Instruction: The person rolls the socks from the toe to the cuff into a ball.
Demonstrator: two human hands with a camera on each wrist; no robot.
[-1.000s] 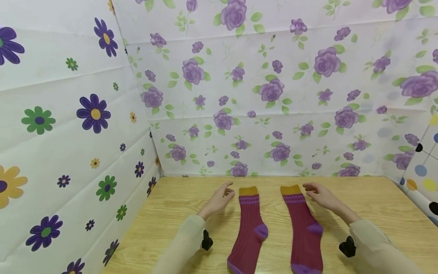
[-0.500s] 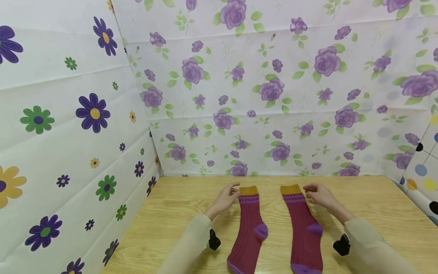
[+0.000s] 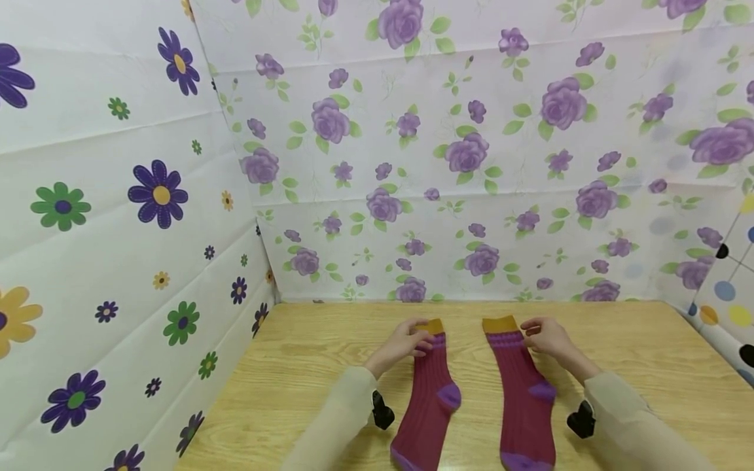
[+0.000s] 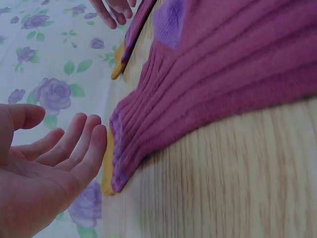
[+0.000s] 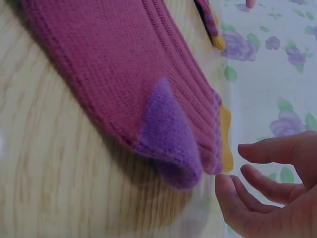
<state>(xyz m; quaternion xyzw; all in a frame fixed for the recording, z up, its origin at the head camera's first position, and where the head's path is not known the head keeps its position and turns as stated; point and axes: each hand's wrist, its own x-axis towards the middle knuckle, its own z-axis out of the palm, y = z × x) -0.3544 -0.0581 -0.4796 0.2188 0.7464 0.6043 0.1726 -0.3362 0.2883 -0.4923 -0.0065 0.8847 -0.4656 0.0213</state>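
By the look of it, the work is barely begun: both socks lie flattened on the table, side by side and apart, neither lifted, folded nor joined to the other, so any handling of them seems left to do. What is in place is the reach, with a hand at the cuff end of each sock. The left hand hangs over the outer edge of the left sock, its fingers loosely extended, slightly bent and a little parted, grasping nothing. In the head view they overlap the mustard cuff; in the left wrist view their tips come right up beside it, and whether they touch the knit cannot be told. The rest of that sock runs from those fingertips back toward the person, its purple heel facing the other sock. The right hand is likewise released, its fingers gently bent with a clear gap between the upper and lower ones and nothing in it. The right sock lies just inward of these fingers, its yellow cuff nearest their tips; contact there is uncertain too.
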